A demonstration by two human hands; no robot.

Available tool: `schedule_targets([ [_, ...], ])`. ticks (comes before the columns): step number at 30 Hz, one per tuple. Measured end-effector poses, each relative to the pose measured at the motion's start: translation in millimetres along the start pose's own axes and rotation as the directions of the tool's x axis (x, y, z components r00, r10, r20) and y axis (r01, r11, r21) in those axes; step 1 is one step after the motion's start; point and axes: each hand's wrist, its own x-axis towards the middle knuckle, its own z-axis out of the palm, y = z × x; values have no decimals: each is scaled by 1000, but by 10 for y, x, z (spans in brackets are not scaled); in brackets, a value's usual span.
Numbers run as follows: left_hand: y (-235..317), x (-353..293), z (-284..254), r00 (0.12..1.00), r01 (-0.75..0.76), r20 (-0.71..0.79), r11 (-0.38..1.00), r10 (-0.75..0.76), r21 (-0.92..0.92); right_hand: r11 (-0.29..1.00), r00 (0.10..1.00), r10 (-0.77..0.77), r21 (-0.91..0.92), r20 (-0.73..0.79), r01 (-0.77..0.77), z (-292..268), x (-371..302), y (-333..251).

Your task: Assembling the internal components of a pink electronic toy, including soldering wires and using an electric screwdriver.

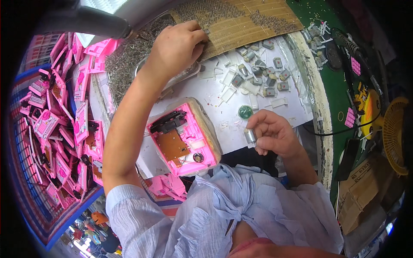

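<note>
My right hand [275, 134] grips a small silver motor [250, 136] between thumb and fingers, just above the front edge of the white work surface. Stretched forward, my left hand [176, 46] is at a metal tray [180, 78], beside the heap of small screws [131, 60]. Its fingers are curled in; whatever lies between the fingertips is hidden. Between my arms an open pink plastic housing [206, 144] sits in a pale block-like holder [207, 124]. A brown circuit board [171, 145], a black mechanism [169, 121] and a small round part [198, 158] show inside it.
Loose motors [259, 71] and white plastic pieces lie right of centre, near a green round container [245, 112]. Cardboard [241, 26] with small metal parts lies at the back. A basket [32, 180] of pink housings stands left; a yellow fan [395, 133] stands right. A dark tube [92, 22] overhangs the upper left.
</note>
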Motion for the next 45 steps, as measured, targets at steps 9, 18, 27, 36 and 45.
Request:
schedule_targets([
  [9,-170,175,-22,982,-141,146,977,118,160,1000,1000,-3,-14,1,3,-24,-5,-54],
  [18,-158,104,124,991,39,116,983,-60,179,999,998,-36,-36,-49,34,-32,-53,-72],
  [27,9,-101,40,937,97,-340,995,-85,20,975,971,-119,-211,-208,74,-72,-88,-142],
  [36,1115,-955,-472,770,428,464,-185,-438,-885,337,931,-278,-932,-237,-137,7,224,-79],
  [45,1404,-1765,-330,726,207,561,-650,-399,-731,-22,955,-288,-997,-64,-73,83,344,-50],
])
